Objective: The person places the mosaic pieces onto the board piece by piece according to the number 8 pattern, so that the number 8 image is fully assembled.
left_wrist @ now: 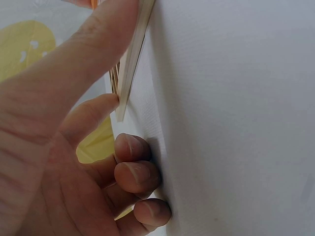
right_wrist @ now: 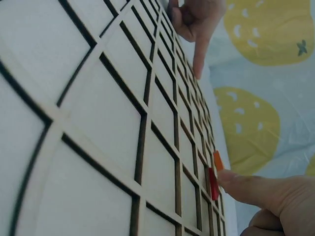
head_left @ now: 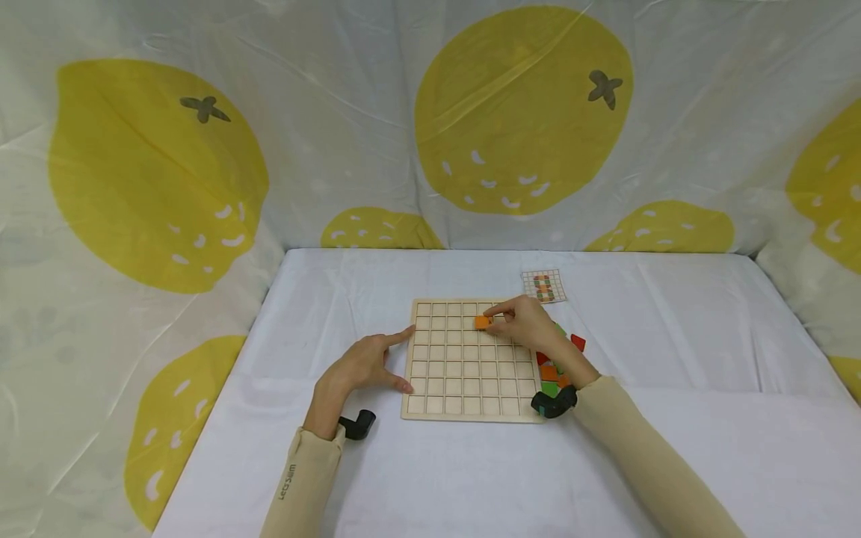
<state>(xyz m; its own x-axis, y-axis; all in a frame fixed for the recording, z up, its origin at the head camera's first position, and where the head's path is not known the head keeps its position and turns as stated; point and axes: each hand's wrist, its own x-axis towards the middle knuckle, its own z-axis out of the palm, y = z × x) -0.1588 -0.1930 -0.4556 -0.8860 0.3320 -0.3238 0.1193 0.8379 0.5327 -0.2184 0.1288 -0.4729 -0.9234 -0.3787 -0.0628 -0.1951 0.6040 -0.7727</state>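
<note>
Right hand: pinches orange tile, far rows of board | left hand: thumb, forefinger spread against its edge | red piece: held or not, unclear | advise: board steady, tile square to cell

At seven o'clock in the head view, dark lettering on the beige left sleeve runs toward one o'clock and reads "Lets S", its remaining letters too small to make out for certain.
</note>
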